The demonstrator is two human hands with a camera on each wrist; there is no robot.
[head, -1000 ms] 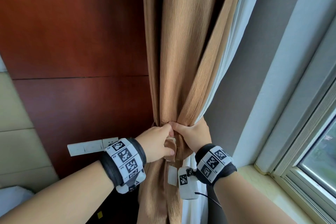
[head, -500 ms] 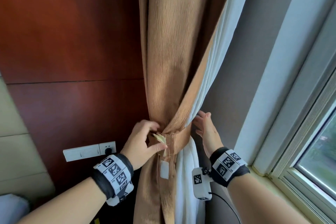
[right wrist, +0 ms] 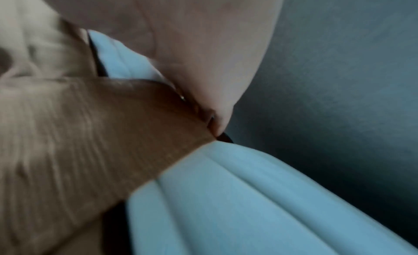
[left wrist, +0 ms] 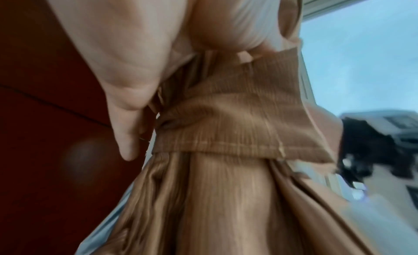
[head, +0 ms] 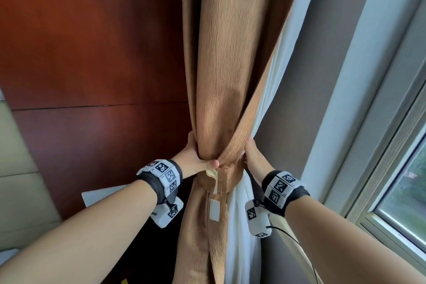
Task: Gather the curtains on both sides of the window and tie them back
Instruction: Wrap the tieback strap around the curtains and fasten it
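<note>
The brown curtain (head: 226,76) hangs bunched beside the window (head: 405,191), against the wood wall (head: 92,53), with the tieback (head: 228,178) wrapped round its waist. The left hand (head: 192,160) clasps the bundle just above the band, thumb across the front and fingers curled behind. The right hand (head: 254,159) lies flat along the other side, fingers straight against the white sheer (head: 239,219), grasping nothing I can see. The band's end looks curled up at the front, so I'd press that flap down firmly, squeeze the folds evenly, and tuck the sheer in before letting go.
</note>
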